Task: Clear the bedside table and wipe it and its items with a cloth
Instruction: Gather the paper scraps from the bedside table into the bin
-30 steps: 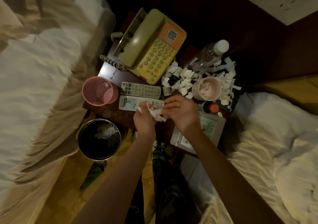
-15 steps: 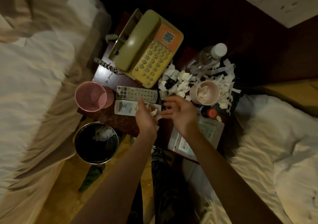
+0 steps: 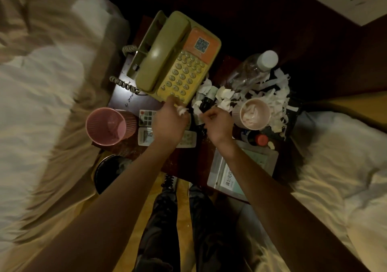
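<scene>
Pinching paper scraps (image 3: 181, 110), left hand (image 3: 170, 123) at telephone (image 3: 178, 62) edge, right hand (image 3: 219, 125) fingers curled, contents unclear.

I had one wide head view, looking steeply down from close above the bedside table (image 3: 134, 150), which filled the middle. My forearms reached in from the bottom edge, and a bed (image 3: 41, 104) flanked each side.
</scene>
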The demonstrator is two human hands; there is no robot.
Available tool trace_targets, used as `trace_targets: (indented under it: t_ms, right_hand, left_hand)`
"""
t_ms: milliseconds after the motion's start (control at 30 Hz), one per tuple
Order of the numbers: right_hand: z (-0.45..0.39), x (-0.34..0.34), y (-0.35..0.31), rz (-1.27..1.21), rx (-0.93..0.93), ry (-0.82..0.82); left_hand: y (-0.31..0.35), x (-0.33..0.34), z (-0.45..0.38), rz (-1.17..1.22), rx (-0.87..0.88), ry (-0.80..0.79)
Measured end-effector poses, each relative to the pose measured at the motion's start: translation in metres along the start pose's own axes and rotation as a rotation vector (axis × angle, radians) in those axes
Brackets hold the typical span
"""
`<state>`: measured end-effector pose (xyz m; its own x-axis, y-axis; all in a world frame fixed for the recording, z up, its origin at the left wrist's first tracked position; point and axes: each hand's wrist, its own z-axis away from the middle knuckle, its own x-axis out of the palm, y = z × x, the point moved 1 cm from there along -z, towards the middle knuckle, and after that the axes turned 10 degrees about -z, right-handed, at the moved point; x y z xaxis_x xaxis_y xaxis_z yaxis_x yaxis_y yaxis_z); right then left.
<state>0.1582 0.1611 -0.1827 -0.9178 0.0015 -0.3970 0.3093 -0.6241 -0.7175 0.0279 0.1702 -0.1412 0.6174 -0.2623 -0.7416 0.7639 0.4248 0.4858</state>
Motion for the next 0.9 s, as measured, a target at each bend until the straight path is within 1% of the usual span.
trace_targets:
  t_ms: [33, 100, 167, 233, 267, 300, 333, 400, 500, 567, 633, 733, 767, 833, 900]
  right_hand:
    - [0.002, -0.003, 0.003, -0.046, -0.007, 0.030]
    - [0.005, -0.013, 0.006, 0.032, -0.098, 0.110]
    - [0.006, -0.020, 0.007, 0.269, -0.184, 0.106]
    - [0.008, -0.018, 0.008, 0.567, -0.237, 0.073]
    - [0.010, -0.016, 0.005, 0.641, -0.221, 0.072]
    - [0.007, -0.014, 0.007, 0.712, -0.246, 0.083]
    - [0.004, -0.012, 0.006, 0.728, -0.231, 0.107]
    - [-0.002, -0.008, 0.005, 0.713, -0.200, 0.071]
    - [-0.014, -0.002, 0.014, 0.763, -0.154, 0.038]
    - [-0.021, 0.000, 0.018, 0.815, -0.143, 0.064]
    - [-0.021, 0.001, 0.014, 0.872, -0.182, 0.065]
    - [-0.016, -0.008, 0.009, 0.957, -0.258, 0.034]
    - [-0.013, -0.011, 0.007, 0.970, -0.280, 0.027]
    - [-0.009, -0.015, 0.004, 0.922, -0.359, 0.061]
    - [-0.002, -0.019, 0.003, 0.784, -0.362, 0.019]
  left_hand:
    - [0.004, -0.001, -0.005, -0.127, 0.087, -0.003]
    - [0.013, 0.002, -0.019, -0.378, 0.279, -0.023]
    - [0.026, 0.005, -0.034, -0.624, 0.420, -0.042]
    - [0.037, 0.009, -0.046, -0.811, 0.512, -0.034]
    - [0.043, 0.010, -0.052, -0.883, 0.567, -0.030]
    - [0.046, 0.012, -0.056, -0.956, 0.628, -0.024]
    - [0.048, 0.015, -0.060, -1.032, 0.680, -0.015]
    - [0.048, 0.020, -0.066, -1.160, 0.731, 0.014]
    - [0.049, 0.023, -0.073, -1.228, 0.718, 0.044]
    - [0.050, 0.023, -0.074, -1.222, 0.727, 0.043]
    - [0.048, 0.022, -0.074, -1.191, 0.745, 0.027]
    - [0.043, 0.021, -0.072, -1.172, 0.813, 0.100]
    - [0.040, 0.022, -0.070, -1.179, 0.800, 0.059]
    - [0.033, 0.024, -0.069, -1.176, 0.750, -0.029]
    - [0.028, 0.023, -0.066, -1.101, 0.762, 0.020]
